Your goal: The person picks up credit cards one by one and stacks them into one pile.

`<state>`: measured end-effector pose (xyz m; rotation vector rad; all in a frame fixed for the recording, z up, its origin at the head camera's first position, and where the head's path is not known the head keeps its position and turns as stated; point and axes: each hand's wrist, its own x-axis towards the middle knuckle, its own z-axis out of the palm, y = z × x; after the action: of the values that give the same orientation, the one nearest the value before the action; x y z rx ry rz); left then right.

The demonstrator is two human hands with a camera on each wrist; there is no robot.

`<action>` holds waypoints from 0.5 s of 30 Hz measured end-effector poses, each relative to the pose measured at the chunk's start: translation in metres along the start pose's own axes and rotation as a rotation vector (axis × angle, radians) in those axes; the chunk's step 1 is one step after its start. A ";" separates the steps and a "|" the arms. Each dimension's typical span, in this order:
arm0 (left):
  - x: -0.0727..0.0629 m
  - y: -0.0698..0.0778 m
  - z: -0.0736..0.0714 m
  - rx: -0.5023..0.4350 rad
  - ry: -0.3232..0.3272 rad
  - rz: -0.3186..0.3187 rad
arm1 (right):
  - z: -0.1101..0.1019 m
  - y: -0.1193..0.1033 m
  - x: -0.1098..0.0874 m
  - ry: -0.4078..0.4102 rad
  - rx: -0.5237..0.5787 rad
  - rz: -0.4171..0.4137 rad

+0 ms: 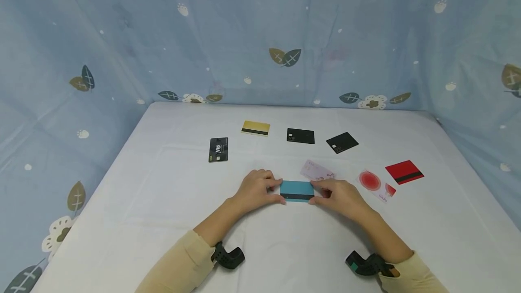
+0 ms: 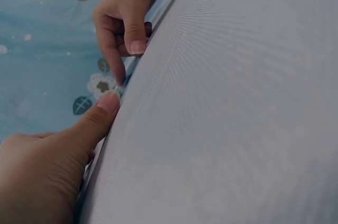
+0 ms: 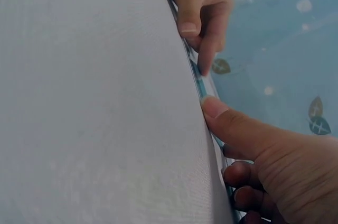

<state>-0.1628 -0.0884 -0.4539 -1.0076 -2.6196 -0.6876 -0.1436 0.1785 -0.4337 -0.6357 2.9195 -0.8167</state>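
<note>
A blue card (image 1: pixel 297 186) with a black stripe along its near side lies flat on the white table in the head view. My left hand (image 1: pixel 257 192) holds its left end, thumb at the near corner and index finger at the far one. At the right end, thumb and index finger of my right hand (image 1: pixel 343 199) grip the two corners in the same way. Both wrist views look low across the tabletop; in the right one only a thin blue sliver of the card shows between the fingertips. A pale purple card (image 1: pixel 318 170) lies just beyond the blue card, near my right fingers.
Farther back lie a dark Vip card (image 1: pixel 218 149), a gold card (image 1: pixel 255 128), and two black cards, one central (image 1: pixel 300 136) and one tilted (image 1: pixel 342 142). On the right are a card with red circles (image 1: pixel 376 185) and a red striped card (image 1: pixel 404 172). A blue patterned curtain (image 1: pixel 244 35) hangs behind.
</note>
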 end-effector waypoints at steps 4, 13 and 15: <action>0.001 0.002 0.000 -0.004 -0.014 -0.026 | -0.003 0.001 -0.001 -0.009 0.006 0.009; 0.003 0.004 0.004 0.009 0.005 -0.016 | -0.006 0.003 -0.002 -0.027 -0.001 0.031; 0.003 0.004 0.004 0.002 0.012 -0.014 | -0.006 0.004 -0.002 -0.027 0.004 0.031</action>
<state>-0.1624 -0.0815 -0.4550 -0.9828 -2.6190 -0.6923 -0.1446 0.1853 -0.4313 -0.5955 2.8949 -0.8039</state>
